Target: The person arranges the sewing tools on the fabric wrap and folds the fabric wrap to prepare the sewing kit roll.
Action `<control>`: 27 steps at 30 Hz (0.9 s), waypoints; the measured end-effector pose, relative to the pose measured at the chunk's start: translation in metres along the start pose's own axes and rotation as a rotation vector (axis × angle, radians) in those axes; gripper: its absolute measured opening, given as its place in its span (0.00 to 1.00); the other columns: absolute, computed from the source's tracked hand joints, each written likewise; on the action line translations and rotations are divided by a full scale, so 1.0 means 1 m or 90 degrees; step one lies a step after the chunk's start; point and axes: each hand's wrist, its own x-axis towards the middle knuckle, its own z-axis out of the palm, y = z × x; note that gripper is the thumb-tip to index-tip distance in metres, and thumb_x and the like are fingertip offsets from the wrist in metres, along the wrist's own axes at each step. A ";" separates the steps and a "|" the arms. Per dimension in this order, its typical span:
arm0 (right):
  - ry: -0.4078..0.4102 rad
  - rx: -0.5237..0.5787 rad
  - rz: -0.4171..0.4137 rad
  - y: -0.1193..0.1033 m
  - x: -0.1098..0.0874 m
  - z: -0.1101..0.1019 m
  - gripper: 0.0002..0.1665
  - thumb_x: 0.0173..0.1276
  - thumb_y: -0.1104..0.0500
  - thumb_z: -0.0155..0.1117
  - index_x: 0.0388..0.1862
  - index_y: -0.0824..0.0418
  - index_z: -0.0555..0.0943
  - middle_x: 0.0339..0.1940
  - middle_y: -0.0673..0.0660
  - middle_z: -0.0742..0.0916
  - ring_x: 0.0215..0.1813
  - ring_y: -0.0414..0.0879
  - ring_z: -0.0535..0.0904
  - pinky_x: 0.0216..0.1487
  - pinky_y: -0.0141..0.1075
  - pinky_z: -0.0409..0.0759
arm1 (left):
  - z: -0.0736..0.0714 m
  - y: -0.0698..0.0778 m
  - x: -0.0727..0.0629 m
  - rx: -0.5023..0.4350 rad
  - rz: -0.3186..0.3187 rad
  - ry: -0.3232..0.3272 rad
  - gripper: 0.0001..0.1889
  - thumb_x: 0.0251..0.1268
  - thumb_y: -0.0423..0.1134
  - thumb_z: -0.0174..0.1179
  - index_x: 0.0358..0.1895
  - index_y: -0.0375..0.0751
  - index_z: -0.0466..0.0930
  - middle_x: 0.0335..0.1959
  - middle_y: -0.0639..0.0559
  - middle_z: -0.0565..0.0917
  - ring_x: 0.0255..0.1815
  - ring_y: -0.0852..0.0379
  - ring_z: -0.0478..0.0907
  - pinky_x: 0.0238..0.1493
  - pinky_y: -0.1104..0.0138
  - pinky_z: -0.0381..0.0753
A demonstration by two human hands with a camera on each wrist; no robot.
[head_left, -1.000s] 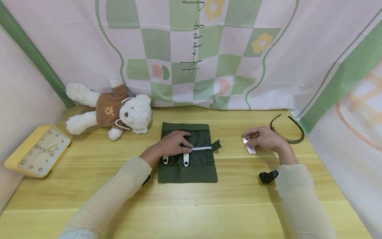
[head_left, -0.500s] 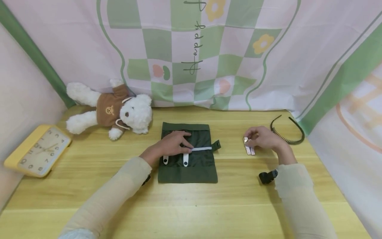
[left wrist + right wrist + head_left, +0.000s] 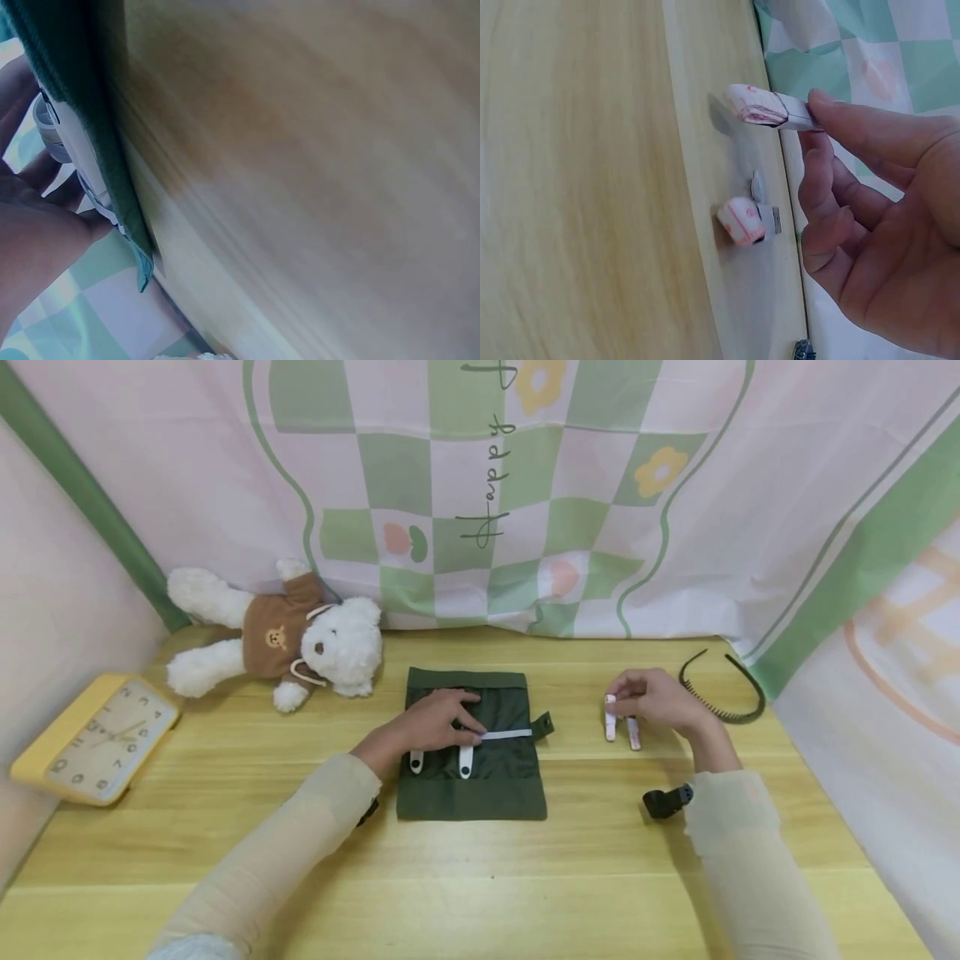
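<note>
A dark green fabric roll (image 3: 480, 797) lies unfolded on the table, with white strips (image 3: 466, 762) ending in black dots and a thin white strip across it. My left hand (image 3: 438, 720) rests on it, fingers spread. In the left wrist view a grey ring-shaped part (image 3: 51, 133) shows beside the fingers. To the right, my right hand (image 3: 663, 700) pinches a small folded pink-and-white piece (image 3: 761, 105) with a dark band between thumb and finger, above the table. A similar pink-and-white piece (image 3: 742, 221) lies on the table below it; their exact kind is unclear.
A black toothed headband (image 3: 738, 714) lies at the back right. A white plush toy (image 3: 341, 647) in a brown top lies at the back left, near a yellow clock (image 3: 105, 739). A checked curtain (image 3: 480, 527) hangs along the table's back edge.
My right hand has picked up one pink-and-white piece, lifting it slightly up and leftward, apart from the other. My left hand has stayed on the green roll.
</note>
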 end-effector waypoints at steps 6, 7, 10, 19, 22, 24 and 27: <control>0.016 0.035 -0.002 -0.005 0.002 0.003 0.17 0.72 0.57 0.69 0.51 0.68 0.80 0.42 0.64 0.84 0.40 0.57 0.82 0.46 0.44 0.80 | 0.000 0.000 0.000 -0.001 -0.002 0.000 0.13 0.72 0.45 0.65 0.54 0.47 0.89 0.76 0.42 0.65 0.80 0.42 0.54 0.77 0.43 0.49; 0.018 0.038 -0.002 -0.005 0.002 0.004 0.18 0.72 0.57 0.69 0.52 0.69 0.80 0.42 0.63 0.84 0.40 0.57 0.82 0.46 0.44 0.80 | 0.000 0.000 0.000 -0.002 -0.003 -0.001 0.13 0.72 0.45 0.65 0.55 0.48 0.89 0.76 0.42 0.65 0.80 0.42 0.54 0.77 0.43 0.49; 0.018 0.057 -0.004 -0.006 0.004 0.006 0.20 0.72 0.57 0.70 0.54 0.69 0.79 0.44 0.64 0.84 0.41 0.57 0.83 0.47 0.45 0.83 | 0.000 0.000 -0.001 -0.005 -0.004 0.000 0.14 0.72 0.45 0.65 0.55 0.47 0.89 0.77 0.42 0.65 0.80 0.42 0.54 0.77 0.43 0.49; 0.024 0.094 0.003 -0.014 0.008 0.013 0.26 0.73 0.52 0.68 0.60 0.69 0.78 0.51 0.65 0.82 0.46 0.57 0.86 0.50 0.47 0.84 | -0.001 0.000 0.000 -0.012 -0.009 -0.001 0.14 0.72 0.45 0.65 0.55 0.47 0.89 0.77 0.43 0.65 0.80 0.42 0.54 0.77 0.43 0.49; 0.028 0.122 0.010 -0.018 0.010 0.016 0.27 0.73 0.52 0.68 0.61 0.70 0.77 0.51 0.66 0.82 0.46 0.56 0.86 0.52 0.48 0.84 | -0.001 0.000 0.000 -0.015 -0.009 -0.001 0.14 0.72 0.45 0.65 0.54 0.47 0.89 0.77 0.43 0.65 0.80 0.42 0.54 0.77 0.43 0.48; 0.033 0.138 0.006 -0.021 0.012 0.020 0.27 0.73 0.54 0.68 0.61 0.71 0.77 0.51 0.66 0.82 0.45 0.54 0.87 0.52 0.48 0.84 | -0.001 0.000 0.000 -0.016 -0.010 -0.002 0.14 0.72 0.45 0.65 0.55 0.47 0.89 0.77 0.43 0.65 0.80 0.43 0.54 0.77 0.42 0.47; 0.036 0.162 -0.007 -0.025 0.015 0.026 0.25 0.74 0.56 0.68 0.61 0.72 0.77 0.50 0.66 0.83 0.43 0.51 0.86 0.52 0.47 0.84 | -0.001 0.000 0.000 -0.017 -0.011 -0.001 0.14 0.72 0.45 0.65 0.55 0.47 0.89 0.77 0.43 0.64 0.80 0.43 0.54 0.77 0.42 0.46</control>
